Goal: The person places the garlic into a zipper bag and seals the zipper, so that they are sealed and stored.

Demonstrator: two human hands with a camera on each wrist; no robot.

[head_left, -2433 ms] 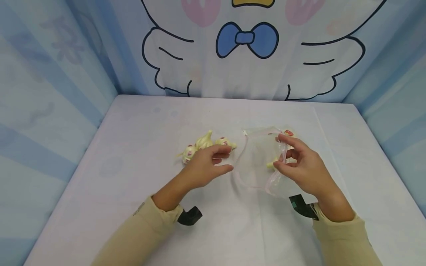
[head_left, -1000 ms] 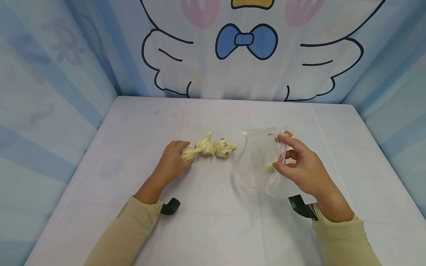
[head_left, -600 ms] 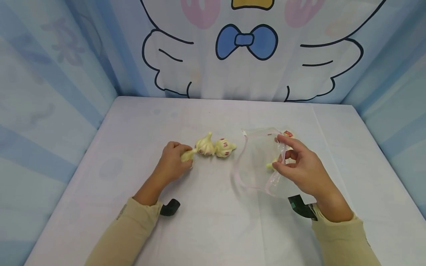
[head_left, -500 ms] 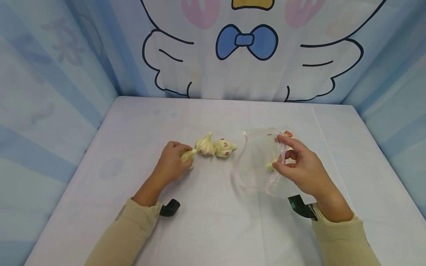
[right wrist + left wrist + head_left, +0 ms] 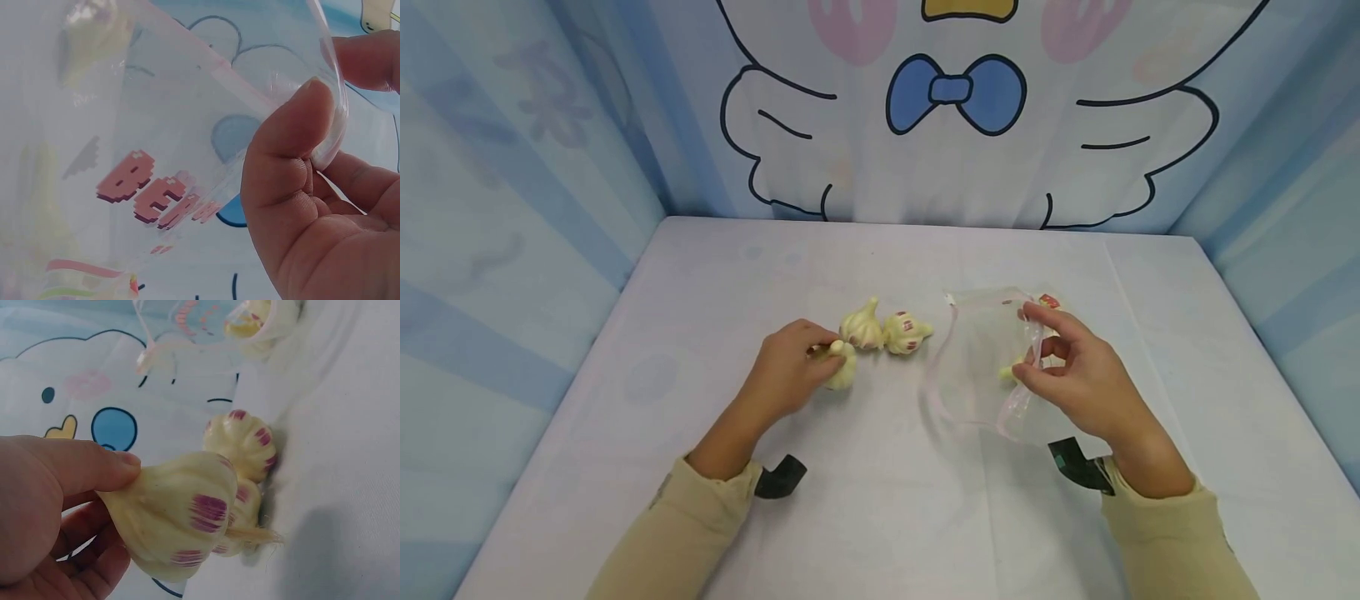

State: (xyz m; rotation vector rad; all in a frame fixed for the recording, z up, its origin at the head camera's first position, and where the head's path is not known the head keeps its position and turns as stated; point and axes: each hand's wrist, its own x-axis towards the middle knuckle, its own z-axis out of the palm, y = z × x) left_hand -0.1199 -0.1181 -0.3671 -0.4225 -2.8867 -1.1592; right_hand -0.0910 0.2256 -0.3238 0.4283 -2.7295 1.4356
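My left hand (image 5: 786,367) pinches a garlic bulb (image 5: 175,519) by its stem end, between thumb and fingers; it is pale yellow with purple streaks and a tuft of roots. Just beyond it, a second garlic bulb (image 5: 862,327) and a third garlic bulb (image 5: 906,333) lie side by side on the table. My right hand (image 5: 1086,375) pinches the rim of a clear plastic bag (image 5: 973,358), its pink-edged mouth spread toward the left. Printed red letters (image 5: 128,175) show on the bag in the right wrist view. Pale yellow garlic (image 5: 94,37) is blurred through the plastic.
A white cloth covers the table (image 5: 880,508). Patterned curtains stand along the back (image 5: 955,175) and both sides. Dark wrist straps (image 5: 781,477) stick out from the sleeves.
My left hand moved left from beside the bag's mouth, took hold of the leftmost garlic bulb, and turned and raised it slightly. My right hand and the bag stayed almost still.
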